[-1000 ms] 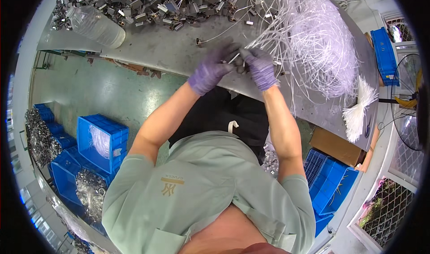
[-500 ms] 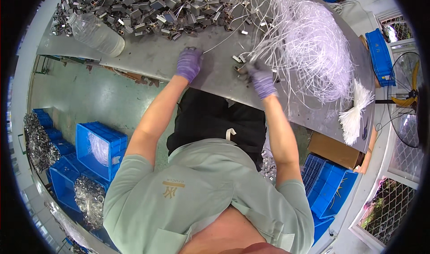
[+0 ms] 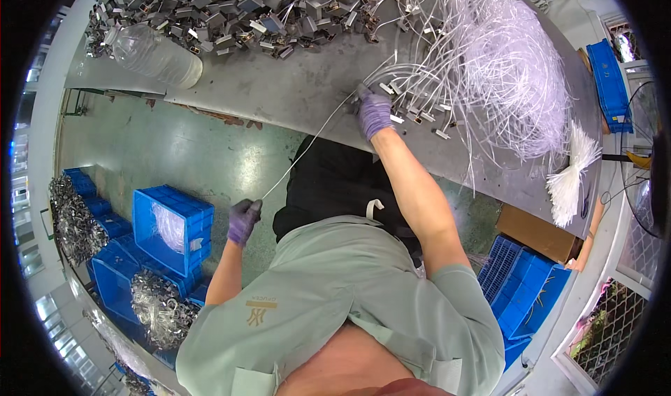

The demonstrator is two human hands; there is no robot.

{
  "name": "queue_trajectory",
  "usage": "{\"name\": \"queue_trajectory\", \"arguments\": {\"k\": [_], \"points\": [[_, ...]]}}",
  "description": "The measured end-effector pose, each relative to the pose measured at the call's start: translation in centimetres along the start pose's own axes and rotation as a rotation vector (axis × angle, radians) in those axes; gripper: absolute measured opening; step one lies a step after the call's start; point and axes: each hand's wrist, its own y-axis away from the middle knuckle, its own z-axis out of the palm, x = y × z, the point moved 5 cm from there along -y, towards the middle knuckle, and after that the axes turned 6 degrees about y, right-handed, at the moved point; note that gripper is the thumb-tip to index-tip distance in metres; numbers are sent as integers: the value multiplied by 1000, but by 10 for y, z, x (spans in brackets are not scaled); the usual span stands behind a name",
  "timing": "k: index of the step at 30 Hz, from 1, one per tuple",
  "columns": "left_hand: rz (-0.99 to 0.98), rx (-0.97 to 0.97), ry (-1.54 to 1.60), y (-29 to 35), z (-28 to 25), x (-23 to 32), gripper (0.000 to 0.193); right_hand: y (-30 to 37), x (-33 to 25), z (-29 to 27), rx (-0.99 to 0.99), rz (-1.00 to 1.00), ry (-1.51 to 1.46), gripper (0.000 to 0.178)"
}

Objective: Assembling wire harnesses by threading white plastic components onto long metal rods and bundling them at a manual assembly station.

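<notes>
A thin white cable (image 3: 305, 151) runs taut on a slant between my two gloved hands. Off the table's front edge, over the floor, my left hand (image 3: 242, 222) is closed around its lower end. My right hand (image 3: 375, 113) is closed at the table's edge, with the cable passing in at its fingers; the exact grip is partly hidden. Beside the right hand lie several small white-and-metal connectors (image 3: 419, 114) on cable ends. These cables lead into a big tangled heap of white cable (image 3: 514, 74) on the right of the table.
Grey box-shaped parts (image 3: 244, 8) are piled along the table's (image 3: 293, 81) far side. A clear bottle (image 3: 157, 57) lies at the left. A tied white bundle (image 3: 573, 176) rests at the right edge. Blue crates (image 3: 192, 239) stand on the floor, one with a cable coil.
My left hand has pulled back and down off the table, drawing the cable out straight. My right hand has shifted left, away from the connectors.
</notes>
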Motion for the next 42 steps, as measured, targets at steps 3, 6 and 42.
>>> {"name": "queue_trajectory", "arguments": {"k": [3, 6, 42], "points": [[-72, 50, 62, 7, -23, -31, 37, 3, -18, -10, 88, -97, -134, 25], [-78, 78, 98, 3, -32, -36, 36, 4, -37, -22, 38, -77, -162, 24], [-63, 10, 193, -15, 12, 20, 39, 25, -90, -33, -54, -322, 106, 28]]}}
